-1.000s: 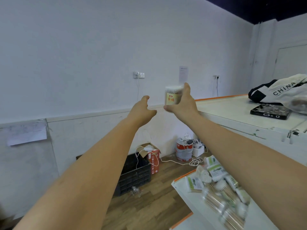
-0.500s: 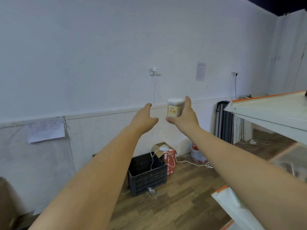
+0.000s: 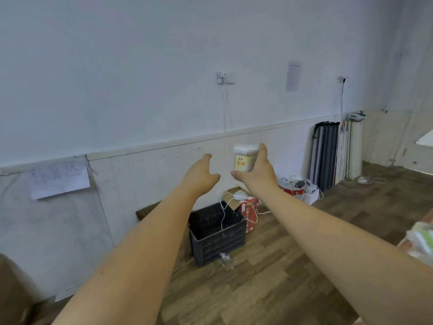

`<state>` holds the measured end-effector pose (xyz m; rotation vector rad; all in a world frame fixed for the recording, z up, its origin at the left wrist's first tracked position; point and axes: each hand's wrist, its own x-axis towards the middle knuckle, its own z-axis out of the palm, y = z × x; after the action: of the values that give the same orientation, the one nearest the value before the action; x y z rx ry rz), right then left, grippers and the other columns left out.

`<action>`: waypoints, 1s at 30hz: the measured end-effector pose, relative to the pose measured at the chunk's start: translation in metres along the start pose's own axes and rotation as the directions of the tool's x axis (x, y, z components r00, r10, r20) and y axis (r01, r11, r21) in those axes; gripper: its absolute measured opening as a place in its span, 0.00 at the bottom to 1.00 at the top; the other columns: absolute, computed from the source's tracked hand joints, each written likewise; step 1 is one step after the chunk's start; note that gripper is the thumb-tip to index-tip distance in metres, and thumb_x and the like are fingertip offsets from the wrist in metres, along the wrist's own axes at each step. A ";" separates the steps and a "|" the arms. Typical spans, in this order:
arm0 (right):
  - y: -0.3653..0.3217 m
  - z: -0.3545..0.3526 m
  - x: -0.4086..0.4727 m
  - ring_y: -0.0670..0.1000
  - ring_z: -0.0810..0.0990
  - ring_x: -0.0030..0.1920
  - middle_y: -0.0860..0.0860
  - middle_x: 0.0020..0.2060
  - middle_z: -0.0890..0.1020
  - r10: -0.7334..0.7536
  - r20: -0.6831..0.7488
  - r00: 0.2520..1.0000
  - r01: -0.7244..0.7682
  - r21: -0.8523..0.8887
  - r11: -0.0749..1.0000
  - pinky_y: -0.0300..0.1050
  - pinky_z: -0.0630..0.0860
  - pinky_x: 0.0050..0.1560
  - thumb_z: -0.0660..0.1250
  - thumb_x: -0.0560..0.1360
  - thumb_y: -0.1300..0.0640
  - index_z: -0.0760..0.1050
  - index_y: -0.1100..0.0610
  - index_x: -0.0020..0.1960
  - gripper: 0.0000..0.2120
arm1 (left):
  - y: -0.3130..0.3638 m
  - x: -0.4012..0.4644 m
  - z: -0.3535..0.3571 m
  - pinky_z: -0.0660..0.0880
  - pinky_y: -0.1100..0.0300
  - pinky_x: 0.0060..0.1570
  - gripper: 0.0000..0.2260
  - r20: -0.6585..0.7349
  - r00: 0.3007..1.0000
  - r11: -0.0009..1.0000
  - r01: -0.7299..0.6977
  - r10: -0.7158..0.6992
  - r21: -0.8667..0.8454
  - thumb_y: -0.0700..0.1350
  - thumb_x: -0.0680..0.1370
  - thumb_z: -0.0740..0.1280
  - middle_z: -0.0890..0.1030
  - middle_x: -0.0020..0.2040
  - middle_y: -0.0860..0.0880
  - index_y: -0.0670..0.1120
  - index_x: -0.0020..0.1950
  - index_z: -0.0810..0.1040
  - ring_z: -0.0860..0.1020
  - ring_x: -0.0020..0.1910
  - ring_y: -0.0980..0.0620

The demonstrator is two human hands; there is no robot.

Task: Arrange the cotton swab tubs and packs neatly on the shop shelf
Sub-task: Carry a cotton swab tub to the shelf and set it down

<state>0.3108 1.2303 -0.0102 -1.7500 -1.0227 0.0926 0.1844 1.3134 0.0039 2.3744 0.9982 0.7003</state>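
Shelf edge [image 3: 425,140] now far right; right hand [image 3: 254,173] gripping tub [image 3: 244,158], left hand [image 3: 199,173] loose.

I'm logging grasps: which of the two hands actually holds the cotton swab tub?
The right hand holds the cotton swab tub, thumb beneath it. The left hand is beside it, apart and empty.

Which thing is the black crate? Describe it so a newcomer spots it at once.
Start at the white wall socket and follow its thin white cable down to the wooden floor. There, against the wall below the outstretched hands, stands the black crate, an open-topped slatted plastic box. It is darker and larger than the red and white carton right beside it.
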 end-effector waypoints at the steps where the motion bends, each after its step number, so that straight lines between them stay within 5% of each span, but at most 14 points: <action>1: 0.006 0.006 0.007 0.57 0.73 0.61 0.55 0.64 0.70 0.009 -0.004 1.000 -0.009 -0.011 1.000 0.54 0.73 0.59 0.74 0.67 0.55 0.43 0.52 0.75 0.49 | -0.007 0.008 0.005 0.66 0.54 0.63 0.28 0.011 1.000 1.000 -0.001 0.001 0.000 0.44 0.78 0.63 0.65 0.71 0.43 0.45 0.75 0.54 0.66 0.68 0.45; 15: 0.103 0.053 0.153 0.54 0.73 0.62 0.54 0.67 0.69 0.043 -0.051 0.998 -0.041 0.041 0.998 0.48 0.70 0.59 0.75 0.67 0.54 0.41 0.49 0.75 0.51 | -0.047 0.190 0.092 0.65 0.54 0.65 0.30 0.138 0.985 0.994 -0.107 0.106 0.004 0.45 0.78 0.64 0.65 0.72 0.44 0.46 0.76 0.54 0.66 0.69 0.46; 20: 0.138 0.042 0.205 0.49 0.75 0.49 0.52 0.58 0.74 0.066 -0.092 0.994 -0.071 -0.049 0.996 0.42 0.71 0.47 0.76 0.66 0.52 0.50 0.50 0.72 0.45 | -0.041 0.259 0.131 0.65 0.53 0.66 0.29 0.175 0.973 0.989 -0.147 0.150 -0.031 0.46 0.78 0.64 0.65 0.72 0.45 0.47 0.75 0.55 0.66 0.69 0.46; 30: 0.216 0.028 0.292 0.49 0.74 0.53 0.47 0.55 0.72 0.168 -0.202 0.965 -0.197 -0.131 0.972 0.45 0.73 0.54 0.75 0.66 0.50 0.48 0.49 0.74 0.47 | -0.028 0.367 0.213 0.66 0.55 0.64 0.29 0.361 0.905 0.972 -0.186 0.227 -0.145 0.44 0.78 0.64 0.65 0.71 0.44 0.46 0.75 0.55 0.67 0.68 0.46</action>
<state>0.6074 1.4298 -0.0807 -1.9475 -0.7437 -0.0353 0.5221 1.5591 -0.0750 2.4149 0.5371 0.3366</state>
